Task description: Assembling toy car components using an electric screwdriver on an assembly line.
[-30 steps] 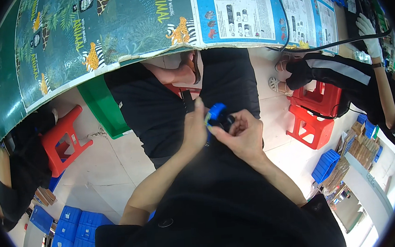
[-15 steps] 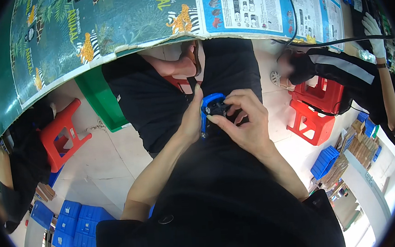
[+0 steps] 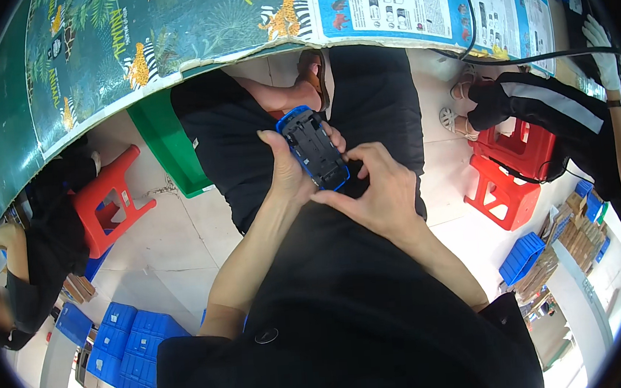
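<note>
A toy car (image 3: 313, 147) with a blue body and a black underside is held above my lap, its underside turned up. My left hand (image 3: 288, 172) is closed round it, with the thumb along the left side and fingertips showing past the right side. At the car's near end, my right hand (image 3: 386, 194) has its thumb and forefinger on the edges. The top of the car faces down and is hidden.
A table edge with a green printed covering (image 3: 166, 30) lies ahead, and a black cable (image 3: 526, 57) hangs over it. A green bin (image 3: 168, 147) stands left of my legs. Red stools (image 3: 110, 202) and co-workers flank me. Blue crates (image 3: 136, 346) are stacked behind left.
The car has turned from edge-on to underside up. My left hand now wraps round it more fully, and my right thumb and forefinger have shifted to its near end.
</note>
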`<state>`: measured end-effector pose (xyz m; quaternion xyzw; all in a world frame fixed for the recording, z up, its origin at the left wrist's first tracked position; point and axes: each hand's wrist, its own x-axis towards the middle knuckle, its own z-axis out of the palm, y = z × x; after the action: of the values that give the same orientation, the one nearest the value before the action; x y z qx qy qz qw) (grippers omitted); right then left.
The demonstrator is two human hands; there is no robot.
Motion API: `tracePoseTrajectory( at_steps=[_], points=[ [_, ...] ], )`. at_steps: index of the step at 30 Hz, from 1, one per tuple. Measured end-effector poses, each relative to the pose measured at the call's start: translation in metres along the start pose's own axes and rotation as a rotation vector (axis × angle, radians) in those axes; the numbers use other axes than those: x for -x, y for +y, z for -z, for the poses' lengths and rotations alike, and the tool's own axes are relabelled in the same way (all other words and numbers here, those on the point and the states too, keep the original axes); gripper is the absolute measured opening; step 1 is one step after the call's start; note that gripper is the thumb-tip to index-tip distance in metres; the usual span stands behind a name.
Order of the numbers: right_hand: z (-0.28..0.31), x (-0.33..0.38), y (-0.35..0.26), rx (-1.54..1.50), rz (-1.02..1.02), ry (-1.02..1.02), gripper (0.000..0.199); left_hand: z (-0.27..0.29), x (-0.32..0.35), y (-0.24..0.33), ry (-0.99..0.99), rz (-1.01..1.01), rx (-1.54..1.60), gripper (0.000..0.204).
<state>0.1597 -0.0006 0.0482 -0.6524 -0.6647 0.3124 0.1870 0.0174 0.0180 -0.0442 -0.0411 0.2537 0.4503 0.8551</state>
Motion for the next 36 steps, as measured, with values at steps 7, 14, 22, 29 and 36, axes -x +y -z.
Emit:
tracePoseTrajectory(
  at_steps=[7,14,22,29,36],
  points=[
    [-0.009,-0.002,0.005,0.012,0.016,0.017,0.053,-0.01,0.005,-0.004,0.045,-0.074,-0.155,0.106],
    [-0.011,0.003,0.008,-0.05,-0.052,0.031,0.054,-0.014,0.006,-0.009,0.052,-0.07,-0.186,0.106],
    [-0.002,0.004,0.006,-0.12,-0.128,-0.097,0.05,-0.003,0.01,-0.007,0.033,-0.055,-0.294,0.101],
    [-0.002,0.005,0.002,0.086,-0.062,-0.051,0.043,-0.003,0.012,-0.015,0.007,-0.196,-0.288,0.085],
    [0.005,-0.003,0.005,-0.255,-0.224,-0.153,0.043,-0.004,0.007,-0.003,-0.053,-0.225,-0.265,0.062]
  ],
)
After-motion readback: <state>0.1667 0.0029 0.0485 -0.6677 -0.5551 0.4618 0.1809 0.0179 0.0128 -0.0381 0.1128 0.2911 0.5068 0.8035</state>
